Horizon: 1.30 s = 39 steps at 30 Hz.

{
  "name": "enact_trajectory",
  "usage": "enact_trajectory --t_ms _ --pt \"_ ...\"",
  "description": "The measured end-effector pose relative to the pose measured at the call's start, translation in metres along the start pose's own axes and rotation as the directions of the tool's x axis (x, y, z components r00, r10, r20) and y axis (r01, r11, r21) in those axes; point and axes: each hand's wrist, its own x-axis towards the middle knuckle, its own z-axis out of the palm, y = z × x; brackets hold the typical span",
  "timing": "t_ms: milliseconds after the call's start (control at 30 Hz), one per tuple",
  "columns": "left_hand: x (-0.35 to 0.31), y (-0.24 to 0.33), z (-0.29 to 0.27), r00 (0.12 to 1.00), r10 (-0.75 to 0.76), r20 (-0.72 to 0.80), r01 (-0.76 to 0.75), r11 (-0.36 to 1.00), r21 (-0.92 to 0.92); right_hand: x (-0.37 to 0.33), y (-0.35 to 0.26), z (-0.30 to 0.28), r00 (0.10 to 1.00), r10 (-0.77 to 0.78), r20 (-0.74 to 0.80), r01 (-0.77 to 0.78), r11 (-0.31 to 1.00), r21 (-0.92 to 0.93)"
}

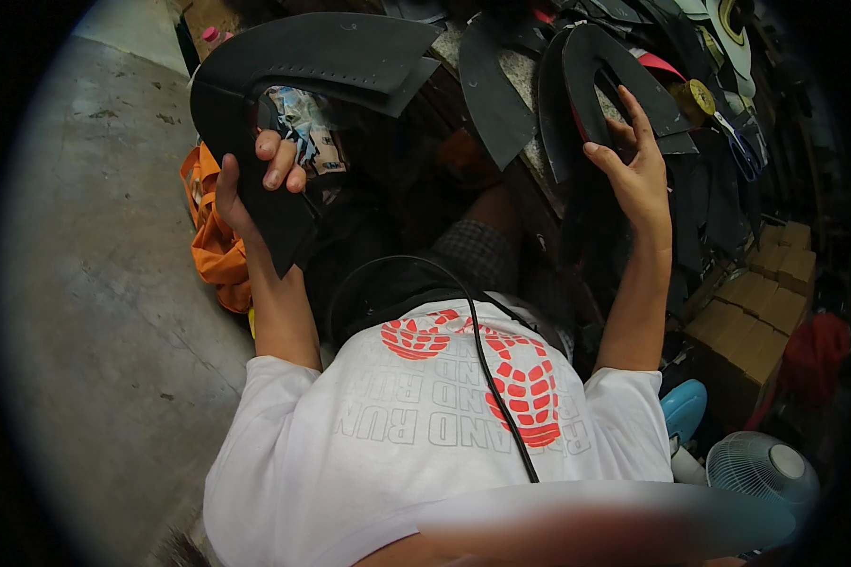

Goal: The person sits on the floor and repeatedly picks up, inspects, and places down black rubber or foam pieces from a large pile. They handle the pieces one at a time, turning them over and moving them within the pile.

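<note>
My left hand [239, 189] is closed round one leg of a black U-shaped shoe upper [255, 66], with fingers through its opening and the thumb on the outer side. A row of small holes runs along this piece, and it is raised at the left. On the right, my right hand [638, 175] grips a second black shoe upper [584, 80], thumb at its near edge and fingers over its inner opening. That one is above the worktable [529, 80], beside another curved black piece [492, 99] lying on the table.
Scissors [736, 142] and a yellow roll [700, 96] are among black pieces at the right. Brown cardboard boxes [756, 302] and a fan [764, 468] stand lower right. An orange bag [219, 255] sits on the grey floor [104, 283] at left. A black cable [482, 350] crosses my shirt.
</note>
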Motion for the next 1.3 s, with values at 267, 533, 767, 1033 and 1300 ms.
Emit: enact_trajectory --t_ms 267,533,767,1033,1300 --pt "0.005 -0.004 -0.001 0.993 -0.001 0.12 0.011 0.997 -0.08 -0.003 -0.015 -0.012 1.0 0.014 -0.01 -0.013 0.993 0.12" --pt "0.008 -0.015 0.01 0.99 0.063 0.127 -0.07 0.996 0.053 -0.009 -0.018 -0.006 0.963 -0.257 -0.079 0.225 0.932 -0.284" --pt "0.015 -0.018 0.017 0.984 0.05 0.168 -0.074 0.988 0.136 -0.009 -0.011 -0.004 0.936 -0.338 -0.093 0.277 0.875 -0.398" --pt "0.025 -0.022 0.017 0.985 0.029 0.171 -0.054 0.989 0.14 -0.013 -0.009 0.004 0.946 -0.318 -0.069 0.267 0.88 -0.393" --pt "0.023 -0.034 0.014 0.987 -0.029 0.157 0.027 1.0 0.014 -0.015 -0.015 0.017 0.935 -0.336 0.111 0.333 0.73 -0.597"
